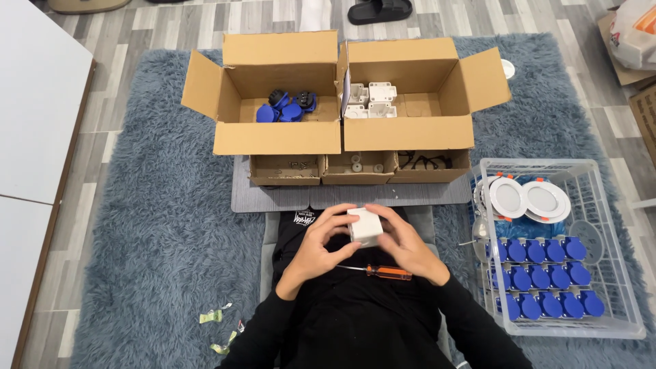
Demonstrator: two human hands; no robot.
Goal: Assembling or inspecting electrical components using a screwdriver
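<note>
White plastic box [365, 226], small and square, sits between both hands above the person's lap, over black clothing. The left hand [316, 247] wraps around its left side, fingers curled over the top edge, grasping it; the right hand [404, 244] grips the right side the same way, thumb near the box's front face. Just below the hands, an orange-handled screwdriver [378, 271] lies across the lap, its metal shaft pointing toward the left. Ahead on the blue-grey rug [157, 225] stand two open cardboard boxes: the left carton [273, 137] holds blue and black caps [285, 108], the right carton [410, 133] holds more white square parts [372, 100]. Three low cardboard trays [359, 169] sit in a row in front of them. To the right, a clear plastic crate [625, 287] holds rows of blue-lidded pieces [540, 277] and two round white lamps [526, 198]. Scraps of yellowish wrapper [217, 328] lie on the rug at the left.
</note>
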